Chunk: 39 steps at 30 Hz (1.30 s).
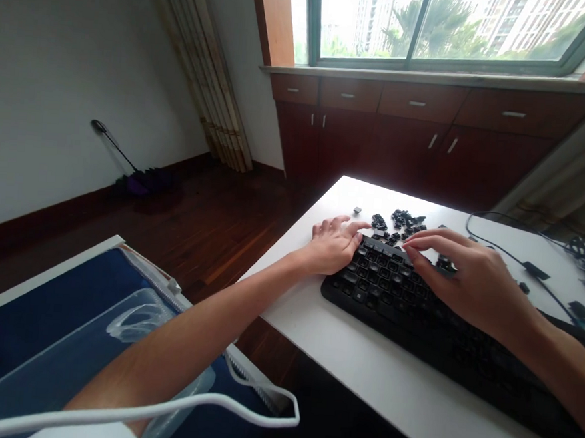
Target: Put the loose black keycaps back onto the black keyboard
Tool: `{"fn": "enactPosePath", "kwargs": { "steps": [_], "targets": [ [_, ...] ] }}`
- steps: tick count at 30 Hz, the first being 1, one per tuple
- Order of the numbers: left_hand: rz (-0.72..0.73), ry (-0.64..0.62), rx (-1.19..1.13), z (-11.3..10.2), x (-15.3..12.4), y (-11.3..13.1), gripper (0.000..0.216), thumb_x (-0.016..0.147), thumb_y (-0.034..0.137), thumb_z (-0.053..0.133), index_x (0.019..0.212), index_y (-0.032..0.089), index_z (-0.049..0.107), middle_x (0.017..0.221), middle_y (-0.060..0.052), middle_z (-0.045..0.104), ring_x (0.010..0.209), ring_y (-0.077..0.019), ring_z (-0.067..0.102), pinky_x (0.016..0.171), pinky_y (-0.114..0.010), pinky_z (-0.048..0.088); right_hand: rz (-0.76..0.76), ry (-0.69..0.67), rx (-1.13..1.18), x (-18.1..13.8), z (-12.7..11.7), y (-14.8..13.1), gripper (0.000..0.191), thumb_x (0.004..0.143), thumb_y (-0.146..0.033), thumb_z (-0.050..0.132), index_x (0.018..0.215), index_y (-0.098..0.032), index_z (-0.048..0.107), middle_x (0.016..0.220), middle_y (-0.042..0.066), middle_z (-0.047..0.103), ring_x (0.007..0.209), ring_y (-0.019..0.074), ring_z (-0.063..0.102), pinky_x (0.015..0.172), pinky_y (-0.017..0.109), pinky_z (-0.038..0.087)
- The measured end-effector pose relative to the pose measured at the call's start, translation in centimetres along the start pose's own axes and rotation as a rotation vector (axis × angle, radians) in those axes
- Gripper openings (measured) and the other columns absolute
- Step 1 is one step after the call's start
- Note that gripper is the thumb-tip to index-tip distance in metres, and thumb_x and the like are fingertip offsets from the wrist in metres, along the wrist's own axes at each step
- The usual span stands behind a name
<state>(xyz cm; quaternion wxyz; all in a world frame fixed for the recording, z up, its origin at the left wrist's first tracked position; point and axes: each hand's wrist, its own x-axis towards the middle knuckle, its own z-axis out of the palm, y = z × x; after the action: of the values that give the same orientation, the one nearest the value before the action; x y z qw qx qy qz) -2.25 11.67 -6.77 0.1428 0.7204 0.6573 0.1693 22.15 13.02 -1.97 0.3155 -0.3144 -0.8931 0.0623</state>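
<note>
Both hands rest on the black keyboard point(416, 308) — left hand point(333, 245) spread flat at its corner, right hand point(463, 274) fingers curled, pressing near loose keycaps point(397, 223) on the white bench point(363, 357).

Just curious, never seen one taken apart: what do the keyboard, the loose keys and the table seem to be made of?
Keyboard: looks like black plastic, matte with a faint sheen. Loose keycaps: apparently the same black plastic, small moulded pieces. Table: smooth white top, probably laminate or painted board; its core cannot be told.
</note>
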Motion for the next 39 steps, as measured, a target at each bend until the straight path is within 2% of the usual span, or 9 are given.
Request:
{"fn": "enactPosePath", "kwargs": {
  "steps": [5,10,15,19,22,27,29,34,39],
  "targets": [
    [-0.033,-0.046,0.027,-0.3,-0.1,0.2,0.047,0.103,0.052,0.020,0.147,0.051,0.035,0.156,-0.006,0.032,0.143,-0.0359,0.030,0.114,-0.067,0.015,0.048,0.026,-0.049,-1.4,-1.9,1.6,0.016,0.094,-0.032,0.060,0.101,-0.024,0.072,0.110,0.004,0.073,0.097,0.0223,0.069,0.088,0.037,0.053],
    [-0.016,-0.019,-0.042,-0.5,-0.6,0.2,0.047,0.103,0.050,0.022,0.145,0.043,0.043,0.156,-0.005,0.037,0.146,-0.0309,0.028,0.118,-0.061,0.014,0.099,0.028,-0.054,-3.2,-3.1,3.1,0.017,0.094,-0.034,0.059,0.103,-0.025,0.071,0.109,0.005,0.072,0.097,0.0230,0.068,0.089,0.040,0.054],
    [-0.094,0.086,-0.205,-0.9,0.6,-0.2,0.050,0.103,0.052,0.024,0.136,0.030,0.054,0.139,-0.010,0.053,0.134,-0.0302,0.045,0.116,-0.056,0.027,0.145,-0.069,-0.019,-5.9,-2.9,3.1,0.022,0.097,-0.038,0.056,0.110,-0.027,0.070,0.115,0.005,0.069,0.100,0.0223,0.068,0.089,0.039,0.055],
    [0.102,0.154,-0.239,-1.9,3.3,0.5,0.046,0.098,0.046,0.044,0.131,0.017,0.057,0.130,-0.014,0.058,0.113,-0.0246,0.060,0.100,-0.040,0.049,0.171,-0.141,-0.038,-6.9,-1.7,2.4,0.027,0.097,-0.042,0.055,0.114,-0.025,0.070,0.115,0.008,0.068,0.100,0.0238,0.068,0.088,0.041,0.056],
    [0.273,0.044,-0.100,-3.1,5.3,1.9,0.038,0.094,0.044,0.052,0.118,0.018,0.067,0.117,-0.011,0.064,0.096,-0.0213,0.065,0.086,-0.034,0.053,0.162,-0.127,-0.045,-7.0,-1.0,2.1,0.024,0.098,-0.039,0.055,0.108,-0.025,0.072,0.111,0.008,0.069,0.098,0.0244,0.068,0.086,0.042,0.058],
    [0.331,-0.121,0.027,-4.4,7.2,2.9,0.030,0.089,0.042,0.060,0.103,0.020,0.075,0.101,-0.007,0.072,0.086,-0.0206,0.067,0.076,-0.030,0.054,0.195,-0.052,-0.001,-7.5,-1.7,2.2,0.017,0.095,-0.035,0.059,0.104,-0.025,0.069,0.104,0.006,0.073,0.092,0.0238,0.071,0.081,0.039,0.059],
    [0.337,-0.115,-0.031,-4.3,7.4,2.4,0.030,0.090,0.043,0.059,0.105,0.021,0.075,0.100,-0.006,0.073,0.085,-0.0192,0.067,0.074,-0.028,0.054,0.230,-0.030,0.000,-8.1,-2.6,2.9,0.017,0.094,-0.037,0.060,0.105,-0.026,0.068,0.098,0.004,0.074,0.084,0.0227,0.072,0.075,0.037,0.060],
    [0.367,0.069,-0.078,-2.8,7.5,1.1,0.026,0.093,0.036,0.057,0.105,0.019,0.074,0.104,-0.007,0.070,0.086,-0.0164,0.067,0.078,-0.027,0.054,0.267,0.056,-0.058,-9.8,-5.0,5.8,0.022,0.091,-0.045,0.062,0.105,-0.029,0.066,0.092,0.002,0.076,0.075,0.0226,0.073,0.066,0.036,0.059],
    [0.349,0.094,-0.033,-1.3,7.5,1.4,0.026,0.093,0.039,0.059,0.098,0.021,0.076,0.101,-0.006,0.070,0.084,-0.0164,0.066,0.079,-0.028,0.052,0.304,0.152,-0.047,-11.5,-5.3,7.3,0.024,0.089,-0.049,0.064,0.101,-0.028,0.064,0.090,0.003,0.074,0.074,0.0229,0.073,0.064,0.036,0.058]
  ]
}}
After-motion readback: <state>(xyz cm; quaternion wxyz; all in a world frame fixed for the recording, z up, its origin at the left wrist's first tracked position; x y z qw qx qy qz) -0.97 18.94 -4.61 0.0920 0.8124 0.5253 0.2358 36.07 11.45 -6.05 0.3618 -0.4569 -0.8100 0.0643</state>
